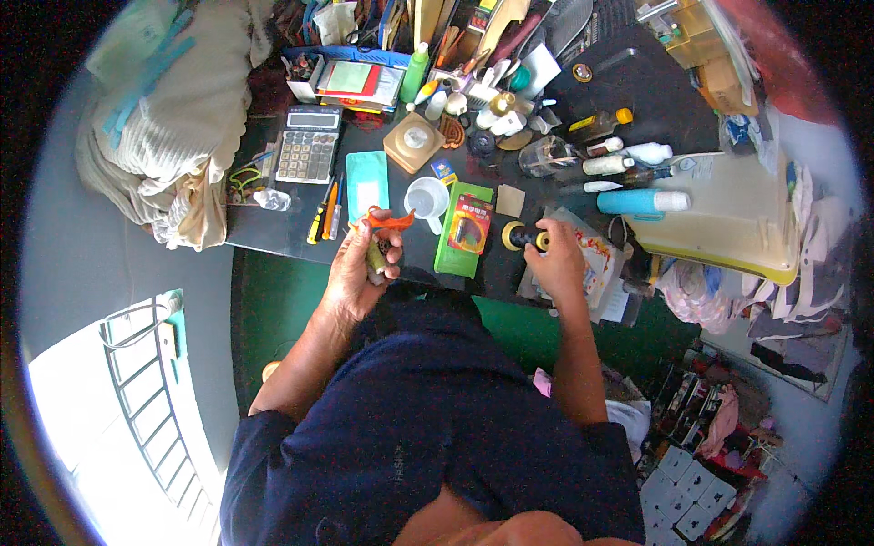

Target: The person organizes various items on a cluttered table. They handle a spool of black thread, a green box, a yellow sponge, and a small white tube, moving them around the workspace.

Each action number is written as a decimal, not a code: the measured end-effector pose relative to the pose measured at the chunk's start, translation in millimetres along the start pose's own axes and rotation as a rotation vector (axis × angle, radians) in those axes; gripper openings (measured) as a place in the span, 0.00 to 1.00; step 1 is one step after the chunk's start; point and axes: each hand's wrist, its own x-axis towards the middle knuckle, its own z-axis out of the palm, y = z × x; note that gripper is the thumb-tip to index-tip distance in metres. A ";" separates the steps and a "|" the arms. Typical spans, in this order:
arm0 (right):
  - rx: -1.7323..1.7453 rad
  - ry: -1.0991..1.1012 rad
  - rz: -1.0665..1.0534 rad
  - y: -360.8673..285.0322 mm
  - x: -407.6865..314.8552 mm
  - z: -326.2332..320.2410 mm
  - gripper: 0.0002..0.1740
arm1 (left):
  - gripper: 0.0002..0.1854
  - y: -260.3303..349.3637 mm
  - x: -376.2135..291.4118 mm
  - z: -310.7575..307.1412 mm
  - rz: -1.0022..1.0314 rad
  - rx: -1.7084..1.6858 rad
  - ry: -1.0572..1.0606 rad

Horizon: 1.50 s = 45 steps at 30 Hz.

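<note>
My left hand (365, 263) is closed around an olive-green roll (375, 258), perhaps a thread spool, with an orange strip of plastic or cloth (392, 220) at its fingertips. Over on the right, the fingers of my right hand (558, 256) touch the near end of a dark spool with yellow ends (524, 236) lying on the black table. A green box (454, 259) bearing a red and yellow battery-like pack (470, 224) lies between the hands. Beyond my left hand are a clear plastic cup (427, 198) and a turquoise packet (367, 179).
A calculator (308, 145) and several screwdrivers (328, 211) lie at the left. Bottles, including a blue one with a white cap (642, 201), and a translucent storage box (717, 211) occupy the right. Beyond stand a green bottle (414, 74) and a blue tray (355, 54).
</note>
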 end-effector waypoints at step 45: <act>1.226 -0.458 -0.146 -144.5 -8.5 56.8 0.33 | 0.30 11.7 -35.9 2.7 -0.138 0.083 -0.147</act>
